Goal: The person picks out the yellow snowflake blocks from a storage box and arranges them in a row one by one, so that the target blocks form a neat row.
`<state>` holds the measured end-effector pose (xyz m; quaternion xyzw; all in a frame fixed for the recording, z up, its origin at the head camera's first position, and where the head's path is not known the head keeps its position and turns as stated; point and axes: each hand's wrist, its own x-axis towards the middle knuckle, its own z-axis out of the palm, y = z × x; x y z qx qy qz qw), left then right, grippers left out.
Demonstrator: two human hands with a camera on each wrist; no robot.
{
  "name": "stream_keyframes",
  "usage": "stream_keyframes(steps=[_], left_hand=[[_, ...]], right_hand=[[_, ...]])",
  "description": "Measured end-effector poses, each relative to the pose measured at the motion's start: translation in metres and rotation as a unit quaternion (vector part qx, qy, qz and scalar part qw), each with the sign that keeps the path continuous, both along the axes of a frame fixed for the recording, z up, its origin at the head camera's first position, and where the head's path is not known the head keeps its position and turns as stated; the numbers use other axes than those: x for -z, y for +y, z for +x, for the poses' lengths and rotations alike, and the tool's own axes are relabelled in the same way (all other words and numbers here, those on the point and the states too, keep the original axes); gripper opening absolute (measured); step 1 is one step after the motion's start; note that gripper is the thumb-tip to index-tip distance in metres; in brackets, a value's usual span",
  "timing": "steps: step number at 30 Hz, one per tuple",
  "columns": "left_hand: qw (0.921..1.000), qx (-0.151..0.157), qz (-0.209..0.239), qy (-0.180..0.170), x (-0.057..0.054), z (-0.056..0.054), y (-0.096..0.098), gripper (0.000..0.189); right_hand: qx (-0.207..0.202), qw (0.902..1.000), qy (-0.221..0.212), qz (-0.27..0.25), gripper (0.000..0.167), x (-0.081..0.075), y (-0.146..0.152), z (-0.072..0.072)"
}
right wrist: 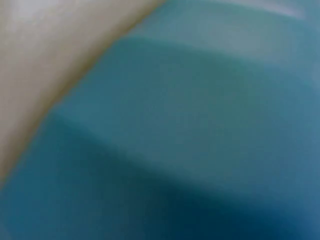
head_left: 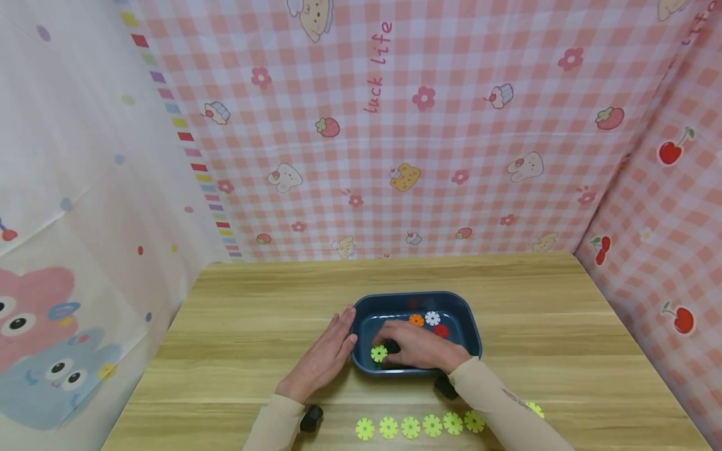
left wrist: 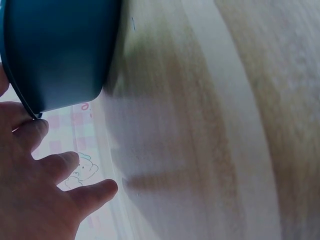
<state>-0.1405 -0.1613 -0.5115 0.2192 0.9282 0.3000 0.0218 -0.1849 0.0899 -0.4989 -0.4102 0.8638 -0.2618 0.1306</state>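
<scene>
A dark blue tray stands on the wooden table. My left hand rests against its left rim, fingers extended; the left wrist view shows fingertips at the tray's edge and the other fingers spread. Inside the tray, my right hand reaches down with bent fingers and pinches a yellow-green notched disc near the front left corner. Beyond it lie an orange disc, a white disc and a red disc. The right wrist view is blurred, mostly blue tray wall.
Several yellow-green discs lie in a row along the table's near side. Another yellow-green disc shows partly from behind the right sleeve. A pink checked cloth hangs behind the table.
</scene>
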Motion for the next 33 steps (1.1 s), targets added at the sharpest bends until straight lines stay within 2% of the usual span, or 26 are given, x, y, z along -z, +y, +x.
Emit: stream_keyframes(steps=[12, 27, 33], left_hand=[[0.9999, -0.011, -0.001, -0.008, 0.0, 0.002, 0.001, 0.062], [0.9998, -0.014, -0.005, -0.01, 0.0, 0.002, 0.002, 0.062], [1.0, -0.008, 0.0, -0.001, 0.0, 0.002, 0.002, 0.062]], right_hand=[[0.026, 0.9979, 0.024, -0.054, 0.027, -0.017, 0.018, 0.013], [0.067, 0.9954, 0.04, -0.057, 0.03, -0.032, 0.037, 0.027], [0.067, 0.9936, 0.036, -0.083, 0.03, -0.038, 0.047, 0.033]])
